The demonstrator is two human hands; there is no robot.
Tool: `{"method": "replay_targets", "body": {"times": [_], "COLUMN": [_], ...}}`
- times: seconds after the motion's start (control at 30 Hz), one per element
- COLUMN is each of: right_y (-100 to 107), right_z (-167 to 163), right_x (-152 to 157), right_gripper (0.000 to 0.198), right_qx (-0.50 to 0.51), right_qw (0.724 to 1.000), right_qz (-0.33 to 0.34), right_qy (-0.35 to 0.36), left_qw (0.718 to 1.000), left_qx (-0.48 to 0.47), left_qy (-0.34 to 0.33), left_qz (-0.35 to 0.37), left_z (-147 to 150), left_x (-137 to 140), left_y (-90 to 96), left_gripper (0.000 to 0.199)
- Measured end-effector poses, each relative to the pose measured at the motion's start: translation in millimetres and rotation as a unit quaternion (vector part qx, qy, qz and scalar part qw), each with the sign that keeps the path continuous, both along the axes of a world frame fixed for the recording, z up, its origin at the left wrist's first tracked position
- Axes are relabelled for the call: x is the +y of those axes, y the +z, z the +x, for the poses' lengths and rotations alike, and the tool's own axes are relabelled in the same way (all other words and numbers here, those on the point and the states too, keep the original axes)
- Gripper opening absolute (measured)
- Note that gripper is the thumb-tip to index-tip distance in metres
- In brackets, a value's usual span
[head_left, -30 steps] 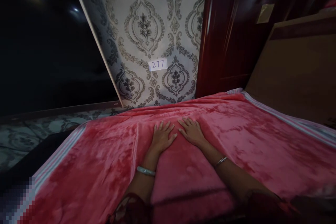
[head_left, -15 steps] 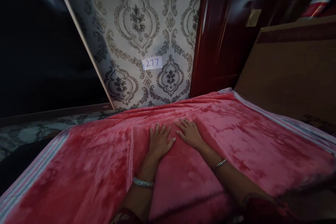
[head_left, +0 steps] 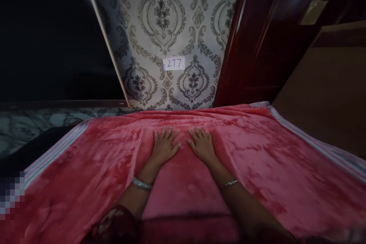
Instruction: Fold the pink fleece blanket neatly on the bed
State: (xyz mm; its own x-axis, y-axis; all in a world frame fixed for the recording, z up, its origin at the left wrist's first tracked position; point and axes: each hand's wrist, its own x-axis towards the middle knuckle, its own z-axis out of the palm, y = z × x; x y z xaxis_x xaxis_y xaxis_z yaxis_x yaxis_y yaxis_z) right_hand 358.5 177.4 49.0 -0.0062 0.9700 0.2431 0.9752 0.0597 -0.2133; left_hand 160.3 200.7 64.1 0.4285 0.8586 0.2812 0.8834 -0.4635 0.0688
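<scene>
A plush red-pink blanket (head_left: 251,148) with striped borders along its left and right sides spreads over the surface before me. On its middle lies a folded pink piece (head_left: 188,187) of the same plush material. My left hand (head_left: 165,146) rests flat on this folded piece near its far end, fingers apart, and a pale bangle circles that wrist. Beside it, my right hand (head_left: 202,145) also presses flat with fingers spread; a thin silver bracelet is on that wrist. Neither hand grips anything, and a small gap separates them.
Patterned wallpaper (head_left: 162,19) with a paper label (head_left: 174,63) reading 277 rises behind the blanket. A large dark screen (head_left: 51,45) stands at left. A dark red glossy panel (head_left: 257,45) and a cardboard box (head_left: 328,95) are on the right.
My left hand has shifted slightly left and forward, so the hands lie further apart. The view has turned a little; both hands stay flat on the folded piece.
</scene>
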Motion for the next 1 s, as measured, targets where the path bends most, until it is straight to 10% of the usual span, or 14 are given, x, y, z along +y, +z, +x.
{"method": "replay_targets", "body": {"times": [1.0], "right_y": [1.3], "right_z": [0.7], "right_x": [1.7], "right_gripper": [0.055], "right_qx": [-0.022], "right_qw": [0.999], "right_qz": [-0.024], "right_qy": [0.023], "left_qw": [0.995], "left_qx": [0.033], "left_qy": [0.079], "left_qz": [-0.050], "left_z": [-25.0], "left_x": [-10.9], "left_y": [10.3], "left_gripper": [0.067]}}
